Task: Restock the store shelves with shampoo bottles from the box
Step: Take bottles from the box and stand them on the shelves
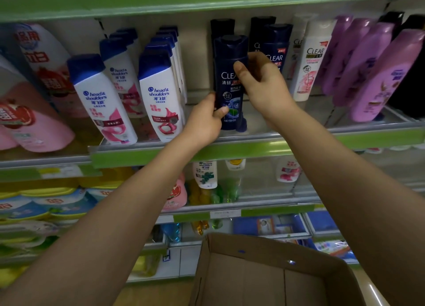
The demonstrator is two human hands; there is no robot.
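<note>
Navy bottle (230, 82), labelled Clear, stands upright near the front edge of the shelf (253, 142), gripped by both hands. The left hand (204, 121) pinches its lower left side, thumb on the label; the right hand (259, 82) wraps its upper right side, thumb across the front. More dark bottles (277, 46) stand just behind it, white ones (161, 94) towards the shelf's left end, purple ones (377, 75) towards its right. Below, a cardboard box (264, 273) sits open; its inside looks bare, though part of it is out of view.
</note>
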